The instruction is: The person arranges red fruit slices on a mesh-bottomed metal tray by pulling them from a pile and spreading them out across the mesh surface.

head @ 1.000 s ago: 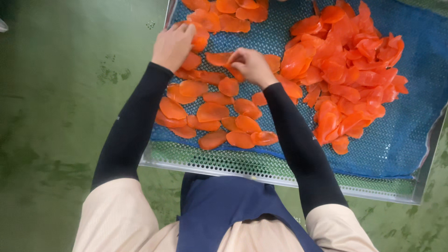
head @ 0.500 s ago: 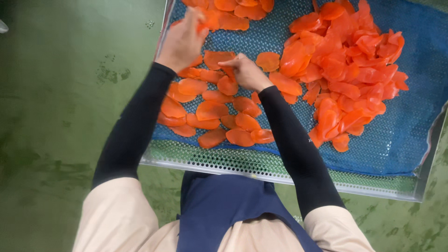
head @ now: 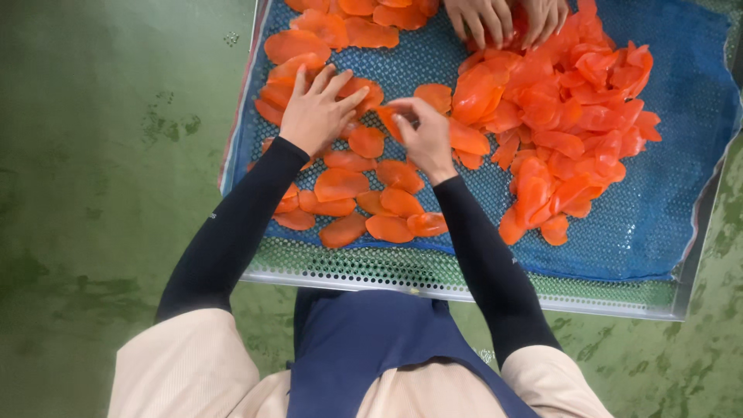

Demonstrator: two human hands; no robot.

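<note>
Thin orange fruit slices (head: 340,184) lie flat in rows on the near left of a blue mesh sheet (head: 673,193) spread over a perforated metal tray (head: 464,282). My left hand (head: 316,114) rests flat on the slices with its fingers spread. Just to its right, my right hand (head: 424,133) pinches the edge of one orange slice (head: 389,118) between thumb and fingertips. A loose heap of slices (head: 573,116) is piled to the right of my right hand.
Another person's two hands (head: 507,17) reach into the heap from the tray's far edge. The right part of the blue mesh is bare. A green mottled floor (head: 101,155) surrounds the tray. My dark apron (head: 371,348) is at the tray's near rim.
My left hand has come down from the far slices and now lies flat beside my right hand. My right hand stays on the same spot, pinching. The other person's hands have come into view.
</note>
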